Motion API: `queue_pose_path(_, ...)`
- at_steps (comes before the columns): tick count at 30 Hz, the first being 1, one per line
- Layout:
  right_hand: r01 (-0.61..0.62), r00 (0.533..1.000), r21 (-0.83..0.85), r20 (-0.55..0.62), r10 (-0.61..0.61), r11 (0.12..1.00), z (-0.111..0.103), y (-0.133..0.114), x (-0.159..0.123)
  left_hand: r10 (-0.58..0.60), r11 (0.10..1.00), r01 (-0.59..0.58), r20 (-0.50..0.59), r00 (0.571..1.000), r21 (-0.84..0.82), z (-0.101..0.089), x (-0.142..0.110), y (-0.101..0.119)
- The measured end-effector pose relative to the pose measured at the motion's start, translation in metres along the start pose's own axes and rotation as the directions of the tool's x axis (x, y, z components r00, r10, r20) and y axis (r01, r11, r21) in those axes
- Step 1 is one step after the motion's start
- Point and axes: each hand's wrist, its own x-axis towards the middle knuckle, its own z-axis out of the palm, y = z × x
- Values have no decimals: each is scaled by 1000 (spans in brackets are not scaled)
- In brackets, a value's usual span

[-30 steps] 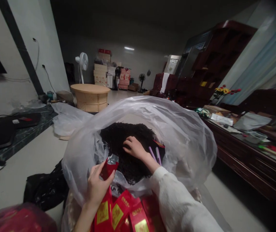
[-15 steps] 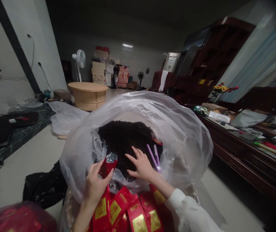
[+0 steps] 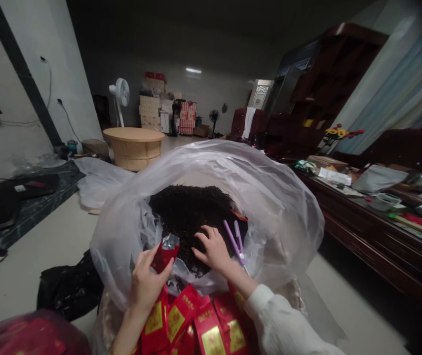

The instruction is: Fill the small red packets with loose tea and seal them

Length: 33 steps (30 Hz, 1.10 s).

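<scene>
My left hand (image 3: 147, 280) pinches a small red foil packet (image 3: 167, 256), its silver-lined mouth open and tilted up. My right hand (image 3: 213, 250) is over a heap of dark loose tea leaves (image 3: 192, 204), fingers bent and apart, fingertips at the leaves. I see nothing held in it. The leaves lie inside a big clear plastic bag (image 3: 281, 207) with its mouth spread wide. Right of my right hand, a purple two-armed tool (image 3: 237, 244) rests on the heap's edge. Several red packets with gold labels (image 3: 211, 330) lie below my hands.
A woven basket (image 3: 299, 296) surrounds the bag's base. At left are a black plastic bag (image 3: 70, 286) and a bag of red items (image 3: 29, 335). A dark wooden table (image 3: 336, 212) with clutter stands right. Behind are a round wooden table (image 3: 133, 133) and a white fan (image 3: 122, 92).
My right hand's fingers have curled in from a wider spread, over the leaves. My left hand and the red packet stay in place. The camera view shifts slightly.
</scene>
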Motion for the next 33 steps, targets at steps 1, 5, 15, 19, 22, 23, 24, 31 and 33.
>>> queue_pose_path(1,-16,1000,-4,-8,16,1000,0,0,1,2,1000,-2,2,1000,0,0,0,0)
queue_pose_path(5,-34,999,-49,12,34,998,1,-3,11,1,1000,-1,10,1000,5,1,-1,1)
queue_pose_path(15,27,993,104,-114,-15,994,0,2,40,-10,1000,10,21,1000,7,-1,0,0)
queue_pose_path(19,-82,995,95,-53,87,992,-4,2,59,-10,1000,10,12,1000,5,0,0,0)
queue_pose_path(22,-20,996,113,89,10,993,-2,-3,68,-10,1000,10,15,1000,10,-1,1,0)
queue_pose_path(23,31,992,110,115,-44,993,-2,-5,69,-8,1000,8,14,1000,10,-1,1,0)
queue_pose_path(24,86,987,97,125,-98,992,-2,-7,69,-2,1000,2,7,1000,9,-2,1,0)
queue_pose_path(31,161,984,-10,73,-160,987,-5,-14,68,8,1000,-8,3,1000,1,-1,2,0)
queue_pose_path(33,151,983,-6,104,-150,988,-5,-14,72,-8,1000,8,10,1000,2,0,3,2)
